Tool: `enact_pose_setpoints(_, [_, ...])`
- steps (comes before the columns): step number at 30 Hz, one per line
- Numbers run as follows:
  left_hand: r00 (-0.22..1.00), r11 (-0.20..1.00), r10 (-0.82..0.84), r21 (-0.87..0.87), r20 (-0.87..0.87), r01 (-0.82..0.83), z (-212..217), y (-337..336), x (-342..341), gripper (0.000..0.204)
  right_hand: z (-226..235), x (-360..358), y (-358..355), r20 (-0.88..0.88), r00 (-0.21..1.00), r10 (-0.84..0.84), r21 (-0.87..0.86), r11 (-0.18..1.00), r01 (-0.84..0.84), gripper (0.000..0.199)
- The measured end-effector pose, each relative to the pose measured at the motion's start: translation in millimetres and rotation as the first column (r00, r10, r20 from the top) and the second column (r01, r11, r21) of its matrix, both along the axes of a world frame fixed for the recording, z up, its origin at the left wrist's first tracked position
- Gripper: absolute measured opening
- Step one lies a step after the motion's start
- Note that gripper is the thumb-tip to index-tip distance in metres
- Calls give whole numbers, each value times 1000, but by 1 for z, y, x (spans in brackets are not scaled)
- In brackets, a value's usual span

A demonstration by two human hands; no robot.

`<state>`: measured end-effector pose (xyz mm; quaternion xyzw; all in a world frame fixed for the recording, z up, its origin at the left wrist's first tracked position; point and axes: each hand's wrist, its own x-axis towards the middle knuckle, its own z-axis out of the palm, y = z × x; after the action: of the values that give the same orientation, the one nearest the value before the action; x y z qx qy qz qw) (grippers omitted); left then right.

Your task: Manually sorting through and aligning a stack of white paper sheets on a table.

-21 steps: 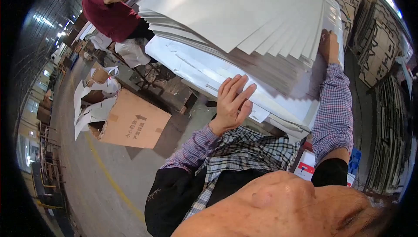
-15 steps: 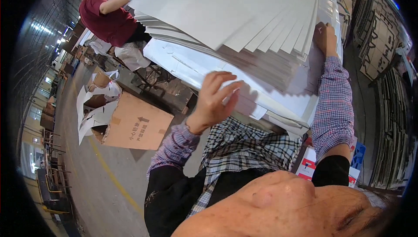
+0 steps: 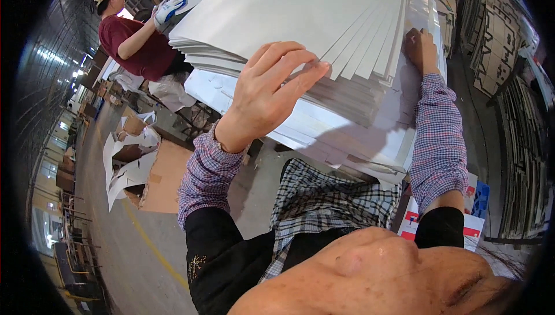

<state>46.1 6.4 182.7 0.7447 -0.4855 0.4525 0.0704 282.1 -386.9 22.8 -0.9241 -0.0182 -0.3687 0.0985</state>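
Observation:
A stack of large white card sheets (image 3: 272, 14) lies fanned out at its near right corner. My left hand (image 3: 263, 89) reaches over the near edge, with thumb and fingertips closed on the corner of an upper sheet. Beside the stack's right edge, my right hand (image 3: 423, 49) rests on the white covering (image 3: 399, 124) beneath it. Its fingers are partly in shadow and appear to hold nothing.
Across the stack at the far left, a person in a dark red shirt (image 3: 136, 46) has a gloved hand (image 3: 169, 9) at a sheet. A brown carton (image 3: 167, 179) with torn white board stands on the floor at left. Cut board panels (image 3: 500, 49) lean at right.
My left hand has moved up and forward to the sheet corner and closed there. The co-worker's gloved hand has shifted left, and a top sheet has slid away. My right hand stays beside the stack.

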Motion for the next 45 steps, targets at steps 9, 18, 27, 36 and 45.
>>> enact_pose_setpoints(9, [985, 995, -94, -5, 142, 95, -3, 1, 17, 27, 10, -11, 8, 16, 999, 38, 21, 999, -38, 13])
enact_pose_setpoints(18, [1000, 996, -19, 84, 20, 18, 13, -8, -4, 31, 11, -12, 10, 1, 1000, 27, 25, 999, -27, 16])
enact_pose_setpoints(27, [996, 1000, -25, -7, 90, 26, 3, -12, 4, 28, 5, -3, 7, 7, 1000, 27, 20, 999, -28, 18])
enact_pose_setpoints(36, [997, 996, -5, 94, 71, -1, 10, -30, -1, 25, 13, -7, 11, -110, 994, -12, 6, 1000, 12, 22])
enact_pose_setpoints(45, [996, 998, 51, 38, 68, -53, 4, -29, -3, 20, 4, -5, 2, -2, 1000, 1, -7, 1000, -1, 19])
